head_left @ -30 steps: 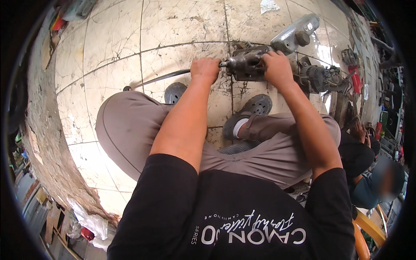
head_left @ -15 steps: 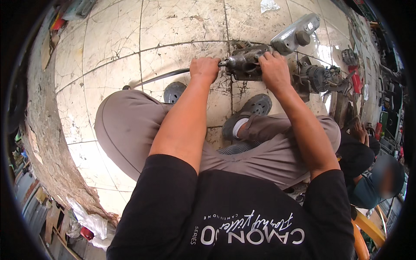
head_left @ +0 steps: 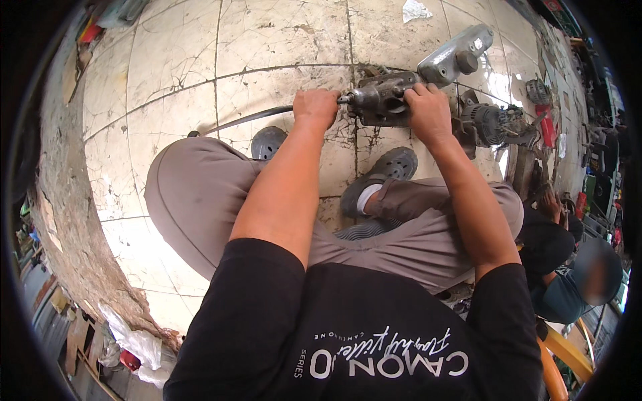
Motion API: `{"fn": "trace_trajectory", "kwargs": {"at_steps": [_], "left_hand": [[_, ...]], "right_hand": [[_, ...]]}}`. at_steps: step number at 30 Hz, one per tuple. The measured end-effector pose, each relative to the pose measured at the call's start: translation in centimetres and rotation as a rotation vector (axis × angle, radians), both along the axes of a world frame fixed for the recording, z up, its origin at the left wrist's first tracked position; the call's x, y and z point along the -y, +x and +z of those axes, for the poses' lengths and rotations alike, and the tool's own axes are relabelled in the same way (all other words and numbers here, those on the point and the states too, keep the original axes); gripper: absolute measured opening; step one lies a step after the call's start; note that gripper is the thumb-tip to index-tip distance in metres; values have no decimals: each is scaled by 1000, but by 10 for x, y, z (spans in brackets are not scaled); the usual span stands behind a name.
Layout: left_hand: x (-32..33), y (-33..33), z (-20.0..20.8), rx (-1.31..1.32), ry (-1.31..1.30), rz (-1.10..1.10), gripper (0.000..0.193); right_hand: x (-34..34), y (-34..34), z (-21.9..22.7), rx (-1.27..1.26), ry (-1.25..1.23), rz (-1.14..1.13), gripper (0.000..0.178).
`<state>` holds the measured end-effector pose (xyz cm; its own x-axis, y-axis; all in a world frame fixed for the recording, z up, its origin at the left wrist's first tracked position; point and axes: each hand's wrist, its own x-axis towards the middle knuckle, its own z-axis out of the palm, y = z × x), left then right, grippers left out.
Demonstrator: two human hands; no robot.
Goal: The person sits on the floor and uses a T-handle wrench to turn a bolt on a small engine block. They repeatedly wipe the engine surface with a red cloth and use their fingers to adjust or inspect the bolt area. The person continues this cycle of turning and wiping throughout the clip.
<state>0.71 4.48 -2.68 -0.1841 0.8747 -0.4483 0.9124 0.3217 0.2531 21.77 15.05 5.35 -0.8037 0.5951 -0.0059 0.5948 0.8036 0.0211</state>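
Observation:
My left hand (head_left: 316, 107) is closed around a long dark rod (head_left: 257, 115), close to where it meets a greasy metal housing (head_left: 380, 100). The rod runs out to the left and ends in a dark knob (head_left: 194, 134) near my knee. The housing rests on the tiled floor, with a large round opening in its upper side. At its right end, my right hand (head_left: 429, 110) has curled fingers gripping the upper edge. Just beyond that hand lies a silvery metal cover (head_left: 455, 57) with a round dark cap.
An alternator-like part (head_left: 487, 123) sits right of my right hand. Cracked pale tiles (head_left: 281, 40) carry a scrap of white paper (head_left: 416, 10). My grey clog (head_left: 394, 165) stands just below the housing. Another person (head_left: 568, 287) is at the lower right.
My right hand has shifted slightly right along the housing, uncovering more of its round opening. My left hand keeps its hold on the rod.

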Motion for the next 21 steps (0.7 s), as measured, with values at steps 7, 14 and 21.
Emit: {"fn": "trace_trajectory", "kwargs": {"at_steps": [7,14,21], "left_hand": [[1,-2,-3,-15,-3,-6,24],[2,-1,0,-7,-9,-8,27],[0,-2,4,-10,-38,-20,24]], "right_hand": [[-24,10,6,-364,-569,-384,20],[-22,16,-5,-182,-152,-126,21],[-9,-3,-5,-74,-73,-88,15]]}}
